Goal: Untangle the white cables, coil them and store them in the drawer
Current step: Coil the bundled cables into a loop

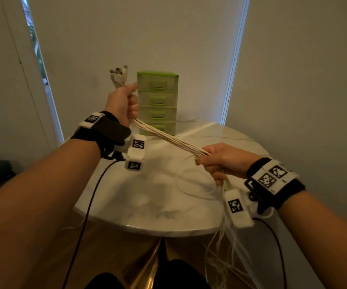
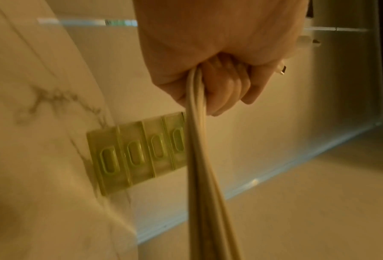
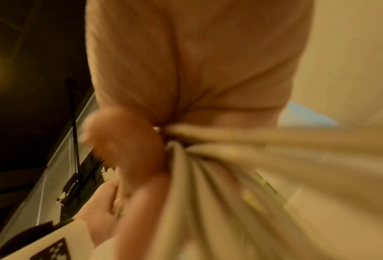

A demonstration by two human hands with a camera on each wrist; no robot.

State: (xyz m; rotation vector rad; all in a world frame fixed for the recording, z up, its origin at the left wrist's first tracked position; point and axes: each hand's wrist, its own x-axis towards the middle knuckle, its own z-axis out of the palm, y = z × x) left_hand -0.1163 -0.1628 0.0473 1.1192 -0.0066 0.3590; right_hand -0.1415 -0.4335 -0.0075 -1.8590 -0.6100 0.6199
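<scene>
A bundle of several white cables stretches taut between my two hands above the marble table. My left hand is raised in a fist round the bundle near its plug ends, which stick up above the fist. Lower and to the right, my right hand grips the same bundle. The loose tails hang from it past the table's front edge. In the left wrist view the cables run out from under my curled fingers. The right wrist view shows blurred cables fanning out from my fist.
A green drawer unit with several shut drawers stands at the back of the table, just behind my left hand. Thin white cable loops lie on the tabletop under my right hand. Black wrist-camera cords hang down by both forearms.
</scene>
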